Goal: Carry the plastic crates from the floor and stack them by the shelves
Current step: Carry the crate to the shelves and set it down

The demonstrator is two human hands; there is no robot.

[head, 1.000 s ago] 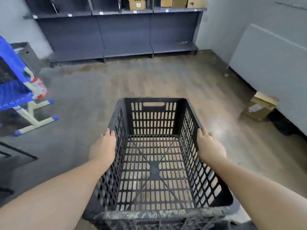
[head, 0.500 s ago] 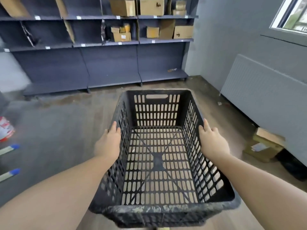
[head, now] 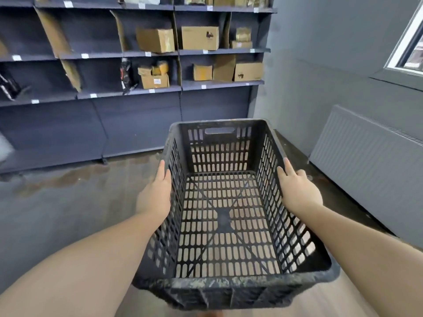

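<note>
I hold an empty black slotted plastic crate (head: 219, 143) in the air in front of me, its long axis pointing at the dark shelves (head: 137, 92). My left hand (head: 155, 195) grips its left side wall from outside. My right hand (head: 297, 191) grips the right side wall the same way. The floor shows through the slotted bottom. The near rim is scuffed and dirty. The fingertips of both hands are hidden under the rim.
The shelves carry several cardboard boxes (head: 199, 37) on the upper levels; the lowest ledge (head: 68, 159) stands just above the floor. A grey radiator (head: 366, 156) lines the right wall under a window (head: 409, 49). Wet-looking patches mark the floor (head: 57, 179) before the shelves.
The shelves have come closer and my view has risen, so upper shelves and the window show. The blue stand at left and the cardboard box at right have left view. My grip is unchanged.
</note>
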